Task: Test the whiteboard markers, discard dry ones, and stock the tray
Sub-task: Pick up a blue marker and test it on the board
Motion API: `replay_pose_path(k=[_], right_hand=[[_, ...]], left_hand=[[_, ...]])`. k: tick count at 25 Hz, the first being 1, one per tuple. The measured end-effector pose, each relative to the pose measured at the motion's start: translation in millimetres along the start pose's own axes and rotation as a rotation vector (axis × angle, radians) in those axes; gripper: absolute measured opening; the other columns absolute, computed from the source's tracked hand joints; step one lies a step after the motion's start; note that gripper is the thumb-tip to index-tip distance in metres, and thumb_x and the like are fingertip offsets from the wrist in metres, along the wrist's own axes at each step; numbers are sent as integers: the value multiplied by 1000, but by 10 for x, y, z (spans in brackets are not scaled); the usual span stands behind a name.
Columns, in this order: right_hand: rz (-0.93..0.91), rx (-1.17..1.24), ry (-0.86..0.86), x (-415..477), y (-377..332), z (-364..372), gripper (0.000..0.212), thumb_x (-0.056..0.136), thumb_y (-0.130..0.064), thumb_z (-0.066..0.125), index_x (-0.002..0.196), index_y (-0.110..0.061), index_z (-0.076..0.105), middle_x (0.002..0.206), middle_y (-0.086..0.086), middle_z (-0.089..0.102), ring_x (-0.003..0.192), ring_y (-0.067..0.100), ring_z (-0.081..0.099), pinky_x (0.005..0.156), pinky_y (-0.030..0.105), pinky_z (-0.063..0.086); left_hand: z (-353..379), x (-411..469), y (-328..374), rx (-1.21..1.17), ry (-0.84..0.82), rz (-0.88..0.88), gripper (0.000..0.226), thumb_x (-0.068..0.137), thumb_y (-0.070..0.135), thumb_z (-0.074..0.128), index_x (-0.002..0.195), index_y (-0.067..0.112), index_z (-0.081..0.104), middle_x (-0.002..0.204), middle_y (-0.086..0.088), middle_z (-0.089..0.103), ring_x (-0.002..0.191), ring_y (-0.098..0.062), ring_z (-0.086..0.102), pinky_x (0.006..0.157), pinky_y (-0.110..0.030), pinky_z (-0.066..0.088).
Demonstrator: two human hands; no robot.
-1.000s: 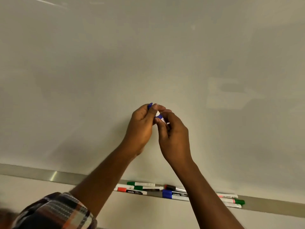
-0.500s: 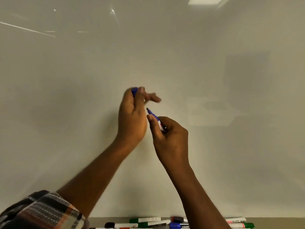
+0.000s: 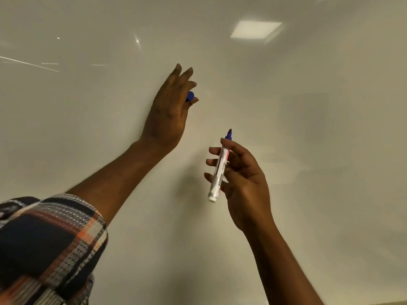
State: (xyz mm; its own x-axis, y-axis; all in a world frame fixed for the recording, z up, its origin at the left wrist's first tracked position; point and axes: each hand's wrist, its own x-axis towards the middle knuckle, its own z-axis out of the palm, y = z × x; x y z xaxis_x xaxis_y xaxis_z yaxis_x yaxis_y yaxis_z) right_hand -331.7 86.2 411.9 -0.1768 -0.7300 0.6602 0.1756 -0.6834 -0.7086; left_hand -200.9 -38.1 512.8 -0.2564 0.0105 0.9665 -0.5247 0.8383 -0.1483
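Observation:
My right hand [image 3: 240, 177] grips an uncapped blue whiteboard marker [image 3: 219, 172], a white barrel with its blue tip pointing up, close to the whiteboard [image 3: 308, 150]. My left hand [image 3: 169, 113] is raised higher and to the left, near the board. It pinches the marker's blue cap [image 3: 190, 96] between thumb and a finger while the other fingers stretch upward. The tray and the other markers are out of view.
The whiteboard fills the whole view and bears no writing, only faint streaks at upper left and a reflected ceiling light [image 3: 255, 31]. My plaid sleeve [image 3: 48, 245] covers the lower left corner.
The hands have moved apart: the left has risen with the cap, the right has drawn down and right with the uncapped marker. The view has tilted up, so the tray has dropped out of sight.

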Motion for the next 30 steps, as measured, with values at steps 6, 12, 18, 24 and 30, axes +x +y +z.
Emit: replay_pose_path(k=[6,12,18,24,30], right_hand=[[-423,-658,218,189,273,11,25,93,-40,53,106,-20,60,85,-4,67,76,12,65,69,26,51],[-449,-802,433,608,80,14,41,83,-49,46,107,-17,55,91,-1,68,82,13,65,68,22,52],[-642,-1009,385,433,365,-92,32,84,-34,57,99,-8,69,88,1,70,78,8,59,74,29,45],[-603,-1037,347,-163,786,-299,23,83,-26,61,95,-9,71,82,-7,64,76,3,56,68,34,46],[-528,-1118,329,-438,863,-474,18,79,-26,61,82,-12,70,69,-7,62,66,1,50,64,31,44]], left_hand=[[194,-104,-202,218,22,100,37,100,15,42,130,-4,50,144,-20,43,137,-36,33,114,-42,30],[225,-131,-232,308,72,146,38,95,9,54,131,-4,50,141,-21,46,134,-37,38,112,-41,31],[228,-129,-245,325,89,154,38,96,7,54,131,-5,50,141,-22,46,134,-38,39,112,-42,33],[243,-130,-221,335,115,157,35,99,10,49,130,-5,51,140,-22,47,133,-38,40,112,-43,33],[247,-131,-211,333,129,151,35,101,13,45,130,-5,51,140,-22,47,133,-38,40,112,-42,33]])
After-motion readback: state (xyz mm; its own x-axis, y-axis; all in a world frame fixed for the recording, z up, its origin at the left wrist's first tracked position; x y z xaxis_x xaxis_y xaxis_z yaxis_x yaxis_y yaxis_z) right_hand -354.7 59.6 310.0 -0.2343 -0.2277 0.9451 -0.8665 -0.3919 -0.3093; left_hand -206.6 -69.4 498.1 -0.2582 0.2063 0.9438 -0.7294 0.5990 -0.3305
